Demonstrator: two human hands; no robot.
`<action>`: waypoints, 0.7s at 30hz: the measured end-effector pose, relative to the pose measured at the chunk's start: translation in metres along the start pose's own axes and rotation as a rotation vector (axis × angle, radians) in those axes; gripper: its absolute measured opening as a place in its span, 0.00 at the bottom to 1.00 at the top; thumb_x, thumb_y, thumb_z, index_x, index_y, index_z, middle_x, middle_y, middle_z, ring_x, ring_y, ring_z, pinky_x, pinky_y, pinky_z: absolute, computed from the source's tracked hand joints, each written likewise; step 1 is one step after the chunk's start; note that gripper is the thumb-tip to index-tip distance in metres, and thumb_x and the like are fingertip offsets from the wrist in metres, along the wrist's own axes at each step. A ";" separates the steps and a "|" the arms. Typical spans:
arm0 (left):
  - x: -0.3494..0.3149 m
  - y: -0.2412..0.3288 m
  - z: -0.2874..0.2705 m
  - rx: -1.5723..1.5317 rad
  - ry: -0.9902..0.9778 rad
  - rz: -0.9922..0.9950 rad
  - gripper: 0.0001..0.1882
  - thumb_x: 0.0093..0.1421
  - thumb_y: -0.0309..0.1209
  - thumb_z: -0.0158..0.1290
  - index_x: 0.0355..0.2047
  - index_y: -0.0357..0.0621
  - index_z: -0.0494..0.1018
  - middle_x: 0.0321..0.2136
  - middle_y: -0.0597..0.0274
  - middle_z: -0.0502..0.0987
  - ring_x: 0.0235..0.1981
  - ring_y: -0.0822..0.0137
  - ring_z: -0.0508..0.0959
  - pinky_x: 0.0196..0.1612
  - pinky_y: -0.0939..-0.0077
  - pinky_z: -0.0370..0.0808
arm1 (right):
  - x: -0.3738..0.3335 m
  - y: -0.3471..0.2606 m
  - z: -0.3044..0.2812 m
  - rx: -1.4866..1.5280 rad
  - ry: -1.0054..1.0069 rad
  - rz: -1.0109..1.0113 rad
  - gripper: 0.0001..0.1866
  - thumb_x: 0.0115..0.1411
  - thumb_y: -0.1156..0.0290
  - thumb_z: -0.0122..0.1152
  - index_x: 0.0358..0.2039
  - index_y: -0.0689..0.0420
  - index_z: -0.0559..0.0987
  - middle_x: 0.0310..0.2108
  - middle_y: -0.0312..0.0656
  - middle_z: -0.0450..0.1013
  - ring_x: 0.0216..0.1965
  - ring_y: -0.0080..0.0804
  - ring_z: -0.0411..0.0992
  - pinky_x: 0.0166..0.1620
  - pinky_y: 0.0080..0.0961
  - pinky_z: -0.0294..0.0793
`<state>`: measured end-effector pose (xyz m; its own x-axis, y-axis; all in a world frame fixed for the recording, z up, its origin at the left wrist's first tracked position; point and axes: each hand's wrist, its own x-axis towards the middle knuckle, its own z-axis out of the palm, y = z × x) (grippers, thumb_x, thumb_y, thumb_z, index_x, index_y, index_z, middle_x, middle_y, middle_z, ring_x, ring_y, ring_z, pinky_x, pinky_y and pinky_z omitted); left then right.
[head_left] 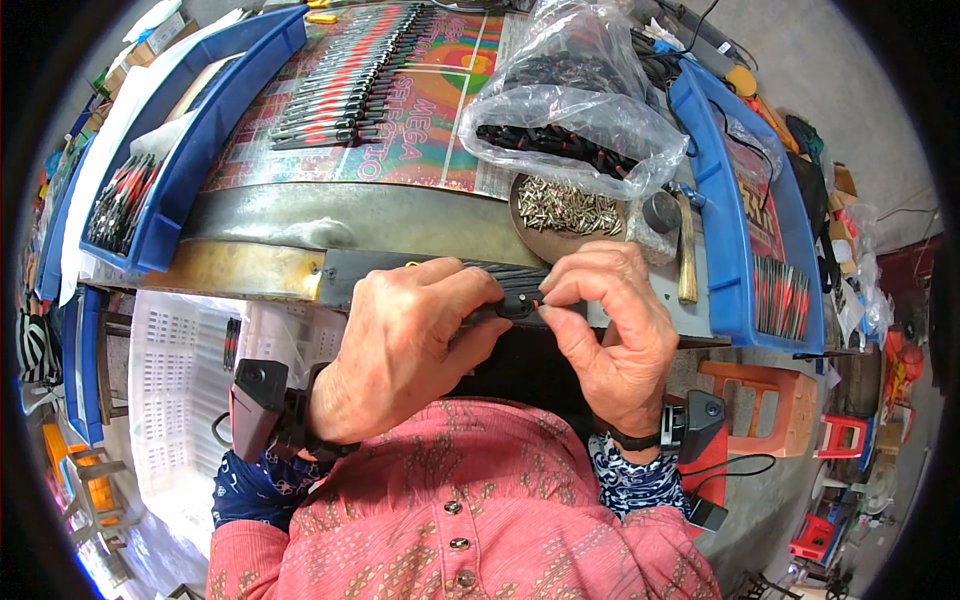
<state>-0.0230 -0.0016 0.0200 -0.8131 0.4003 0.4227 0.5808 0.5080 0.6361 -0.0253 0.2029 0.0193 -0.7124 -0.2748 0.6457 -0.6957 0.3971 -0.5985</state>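
My left hand (405,325) is closed around a small black part (518,304) at the table's front edge. A bit of red shows at the part's right end. There my right hand (622,322) pinches with thumb and forefinger, though whatever is between those fingertips is too small to make out. Just beyond the hands, a round brown dish (535,243) holds many small silvery metal pieces (565,207). Behind it lies an open clear plastic bag (600,115) full of black parts with some red on them.
Slim black-and-red tools (350,75) lie in a long row on a printed sheet. Blue trays with similar pieces flank the table, one at left (160,225) and one at right (735,290). A wooden-handled tool (687,255) lies right of the dish. A white crate (160,400) stands below left.
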 end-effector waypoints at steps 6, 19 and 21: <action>-0.003 0.005 -0.002 -0.012 -0.001 0.014 0.11 0.49 0.26 0.64 0.32 0.38 0.76 0.22 0.54 0.74 0.23 0.53 0.76 0.26 0.63 0.72 | -0.005 0.000 0.008 0.076 -0.028 0.046 0.05 0.52 0.79 0.65 0.29 0.62 0.76 0.33 0.41 0.75 0.40 0.36 0.70 0.48 0.31 0.68; -0.005 0.005 0.002 0.071 0.008 0.056 0.11 0.49 0.29 0.64 0.31 0.43 0.74 0.23 0.56 0.72 0.24 0.50 0.76 0.27 0.59 0.73 | -0.009 -0.005 0.008 -0.100 -0.015 -0.044 0.11 0.46 0.82 0.66 0.32 0.60 0.77 0.34 0.42 0.74 0.39 0.43 0.71 0.44 0.36 0.71; -0.005 0.004 0.003 0.085 0.018 0.067 0.11 0.49 0.29 0.64 0.31 0.44 0.74 0.22 0.56 0.72 0.24 0.51 0.76 0.27 0.59 0.73 | -0.010 -0.005 0.010 -0.117 0.010 -0.065 0.12 0.45 0.82 0.67 0.32 0.60 0.77 0.34 0.41 0.74 0.38 0.43 0.71 0.44 0.36 0.71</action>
<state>-0.0166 0.0008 0.0193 -0.7725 0.4221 0.4745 0.6345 0.5437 0.5494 -0.0156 0.1950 0.0114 -0.6651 -0.2948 0.6861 -0.7244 0.4781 -0.4967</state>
